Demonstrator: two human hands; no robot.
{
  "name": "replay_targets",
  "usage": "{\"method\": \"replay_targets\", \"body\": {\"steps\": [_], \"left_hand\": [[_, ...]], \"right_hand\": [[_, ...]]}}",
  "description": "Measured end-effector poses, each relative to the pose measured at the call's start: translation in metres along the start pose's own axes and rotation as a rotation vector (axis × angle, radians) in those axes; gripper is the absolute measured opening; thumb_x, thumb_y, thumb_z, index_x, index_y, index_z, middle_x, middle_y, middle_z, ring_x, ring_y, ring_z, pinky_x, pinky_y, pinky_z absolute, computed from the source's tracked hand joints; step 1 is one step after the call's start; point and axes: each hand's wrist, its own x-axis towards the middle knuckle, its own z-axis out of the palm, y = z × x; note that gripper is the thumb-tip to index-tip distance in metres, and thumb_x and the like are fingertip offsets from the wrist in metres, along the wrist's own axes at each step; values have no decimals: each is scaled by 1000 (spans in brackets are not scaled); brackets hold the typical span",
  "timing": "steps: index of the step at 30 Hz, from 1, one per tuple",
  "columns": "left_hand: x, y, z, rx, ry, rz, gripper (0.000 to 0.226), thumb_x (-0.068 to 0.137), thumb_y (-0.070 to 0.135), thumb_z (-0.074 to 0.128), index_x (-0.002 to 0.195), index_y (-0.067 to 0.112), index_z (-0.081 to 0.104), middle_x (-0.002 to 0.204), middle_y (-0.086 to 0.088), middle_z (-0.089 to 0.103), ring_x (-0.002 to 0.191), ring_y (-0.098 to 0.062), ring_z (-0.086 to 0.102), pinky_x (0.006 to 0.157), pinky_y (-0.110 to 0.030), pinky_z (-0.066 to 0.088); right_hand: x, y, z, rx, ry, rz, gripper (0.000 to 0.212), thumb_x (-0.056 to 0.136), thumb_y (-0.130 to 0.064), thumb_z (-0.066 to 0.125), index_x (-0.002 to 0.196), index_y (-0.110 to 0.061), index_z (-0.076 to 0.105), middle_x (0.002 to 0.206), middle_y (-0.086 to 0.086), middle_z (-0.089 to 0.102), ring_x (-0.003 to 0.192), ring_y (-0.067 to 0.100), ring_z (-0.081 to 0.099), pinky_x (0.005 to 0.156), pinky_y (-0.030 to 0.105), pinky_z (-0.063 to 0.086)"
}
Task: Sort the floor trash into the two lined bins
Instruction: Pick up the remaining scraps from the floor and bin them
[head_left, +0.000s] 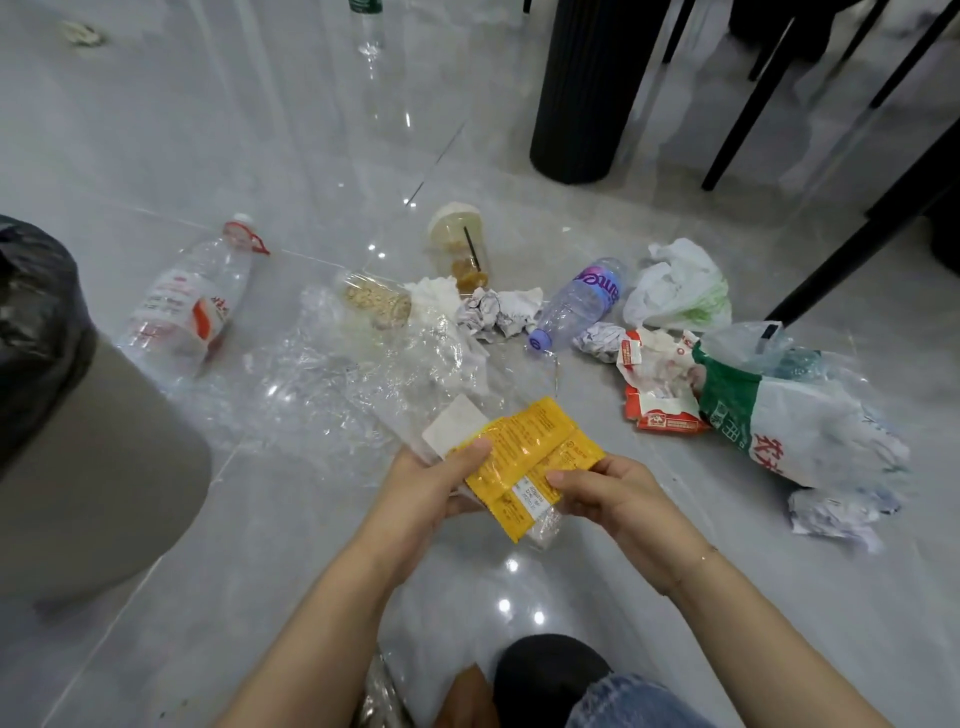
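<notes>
Both hands hold a bundle of yellow sachets (530, 462) over the floor, with a white card and a bit of clear wrap behind them. My left hand (441, 483) grips the bundle's left edge, thumb on top. My right hand (608, 493) pinches its right side. A grey bin with a black liner (67, 415) stands at the left. Scattered trash lies beyond: a large clear bottle with red label (192, 301), a purple-label bottle (576, 301), a drink cup with straw (460, 244), crumpled paper (493, 312) and clear plastic film (353, 374).
A white plastic bag (680, 291), a red and white food wrapper (660, 384) and a green and white bag (795, 421) lie at the right. A black ribbed column (587, 88) and black chair legs (831, 280) stand behind. My knee (550, 670) is at the bottom.
</notes>
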Motion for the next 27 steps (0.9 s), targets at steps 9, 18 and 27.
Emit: {"method": "replay_targets", "body": {"steps": [9, 18, 27], "left_hand": [[3, -6, 1, 1, -66, -19, 48, 81, -14, 61, 120, 14, 60, 101, -12, 74, 87, -27, 71, 73, -37, 61], [8, -12, 5, 61, -81, 64, 64, 83, -20, 56, 131, 23, 52, 107, -2, 69, 81, -17, 68, 64, -31, 59], [-2, -11, 7, 385, -277, 118, 56, 80, -6, 71, 123, 28, 62, 128, 16, 56, 99, 6, 62, 88, -18, 50]], "right_hand": [[8, 1, 10, 65, 185, 4, 14, 85, -9, 67, 96, -1, 65, 98, 18, 72, 77, 22, 69, 68, 30, 58], [10, 15, 17, 494, 319, 106, 70, 79, 11, 65, 137, -12, 34, 113, 21, 65, 93, 29, 67, 85, 44, 54], [13, 13, 10, 393, 252, 4, 46, 81, 20, 47, 123, 2, 53, 94, 16, 67, 74, 21, 67, 60, 27, 57]]}}
